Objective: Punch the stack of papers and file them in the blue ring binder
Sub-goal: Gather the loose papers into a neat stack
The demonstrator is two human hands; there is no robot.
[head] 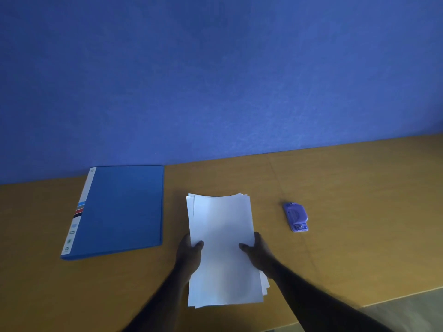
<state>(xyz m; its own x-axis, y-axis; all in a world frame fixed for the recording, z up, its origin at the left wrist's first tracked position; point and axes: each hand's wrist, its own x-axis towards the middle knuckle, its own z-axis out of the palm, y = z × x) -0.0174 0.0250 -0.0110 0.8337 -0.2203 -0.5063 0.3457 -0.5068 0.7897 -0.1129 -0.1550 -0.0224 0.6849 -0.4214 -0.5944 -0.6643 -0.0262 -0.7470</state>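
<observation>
A stack of white papers (223, 236) sits in the middle of the wooden desk, its sheets slightly fanned at the edges. My left hand (189, 252) grips the stack's left edge and my right hand (257, 251) grips its right edge, thumbs on top. The blue ring binder (122, 209) lies closed and flat to the left of the papers, white spine strip on its left side. A small purple hole punch (296, 217) rests on the desk to the right of the papers, apart from them.
The wooden desk (347, 200) runs up to a blue wall (215, 80) at the back. The desk's front edge shows at the lower right, with floor beyond it.
</observation>
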